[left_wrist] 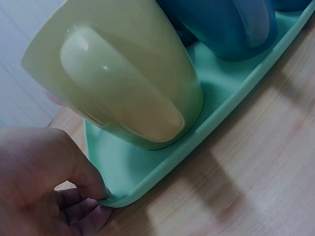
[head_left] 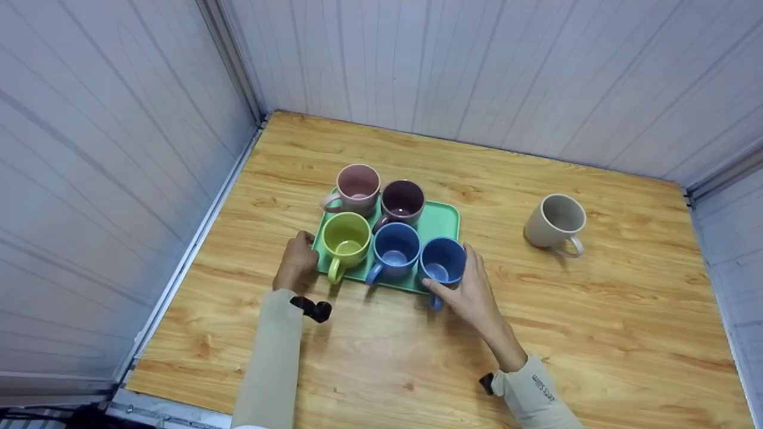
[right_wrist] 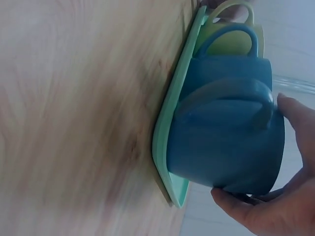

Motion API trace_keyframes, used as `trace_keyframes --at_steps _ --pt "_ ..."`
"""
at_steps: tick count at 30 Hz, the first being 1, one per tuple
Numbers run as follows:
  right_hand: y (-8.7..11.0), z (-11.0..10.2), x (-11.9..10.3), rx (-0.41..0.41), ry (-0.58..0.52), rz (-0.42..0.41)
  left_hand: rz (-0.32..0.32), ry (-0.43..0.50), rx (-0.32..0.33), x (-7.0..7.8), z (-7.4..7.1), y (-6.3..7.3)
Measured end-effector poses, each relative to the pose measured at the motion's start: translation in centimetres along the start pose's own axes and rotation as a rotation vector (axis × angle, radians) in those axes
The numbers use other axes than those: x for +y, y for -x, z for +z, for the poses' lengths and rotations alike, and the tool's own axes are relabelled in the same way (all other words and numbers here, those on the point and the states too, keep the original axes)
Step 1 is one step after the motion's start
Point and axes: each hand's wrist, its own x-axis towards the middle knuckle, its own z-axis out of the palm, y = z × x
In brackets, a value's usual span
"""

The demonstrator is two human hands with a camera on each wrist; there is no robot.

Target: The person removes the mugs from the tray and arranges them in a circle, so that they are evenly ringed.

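Observation:
My right hand (head_left: 471, 289) grips the rightmost blue mug (head_left: 442, 260) by its upper side, thumb and fingers apart around it. In the right wrist view that blue mug (right_wrist: 226, 147) stands at the end of the green tray (right_wrist: 165, 128), handle toward the camera. The left hand (head_left: 298, 256) pinches the tray's near left corner (left_wrist: 118, 199) between thumb and curled fingers. Beside it on the tray is a yellow-green mug (head_left: 346, 235), then a second blue mug (head_left: 396, 247). Behind them stand a pink mug (head_left: 357, 190) and a dark purple mug (head_left: 403, 202).
A beige mug (head_left: 551, 223) stands apart on the wooden table (head_left: 626, 310), to the right of the tray. The tray's far right part (head_left: 441, 220) shows bare green. White panel walls (head_left: 417, 65) border the table at the back and sides.

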Motion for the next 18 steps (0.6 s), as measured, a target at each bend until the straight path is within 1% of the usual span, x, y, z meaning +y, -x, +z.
trace_keyframes --at_steps 3,10,14,18 --pt "0.17 0.30 0.06 0.019 0.002 -0.024 0.001 -0.014 -0.002 0.04 0.01 0.00" --pt "0.17 0.81 -0.15 0.039 0.014 -0.007 0.001 -0.035 0.008 -0.02 -0.18 -0.07" --pt "-0.03 0.81 -0.13 0.081 0.010 -0.015 0.003 -0.015 0.002 0.02 -0.10 -0.11" --pt "-0.20 0.74 0.01 0.115 0.012 -0.029 0.010 -0.015 0.004 0.05 0.01 -0.12"
